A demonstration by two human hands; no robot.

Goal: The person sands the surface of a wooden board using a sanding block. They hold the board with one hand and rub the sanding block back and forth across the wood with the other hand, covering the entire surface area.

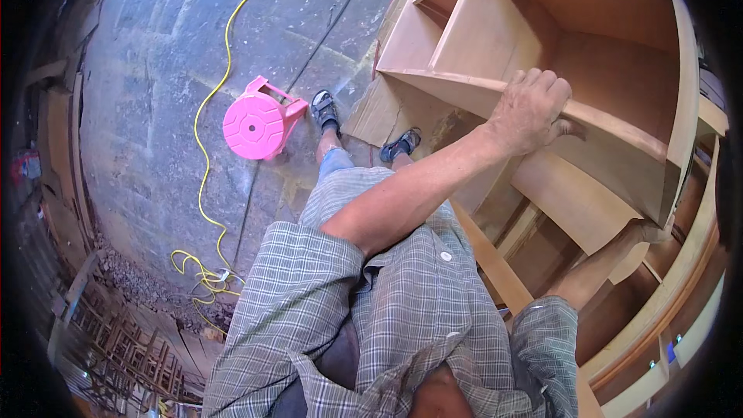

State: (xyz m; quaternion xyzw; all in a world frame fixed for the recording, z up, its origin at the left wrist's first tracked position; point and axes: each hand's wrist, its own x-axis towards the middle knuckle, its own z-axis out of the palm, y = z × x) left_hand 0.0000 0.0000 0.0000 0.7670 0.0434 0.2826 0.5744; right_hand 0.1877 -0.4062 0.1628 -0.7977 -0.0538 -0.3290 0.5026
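A pale wooden cabinet [495,23] with open compartments stands at the right. My left hand [534,112] reaches across and is closed over the front edge of its horizontal board [619,130], fingers on top and thumb below. Lower right, my right hand [654,232] is by the cabinet's near lower corner, beside a thin tan sheet [576,197] that bends under the board. Its fingers are mostly hidden, so what it grips cannot be made out.
A pink plastic stool [254,128] stands on the worn grey floor [170,46]. A yellow cord [200,135] runs past it to a tangle at lower left. Flat cardboard [374,114] lies by my feet. A curved wooden frame [681,282] and boards are at the right.
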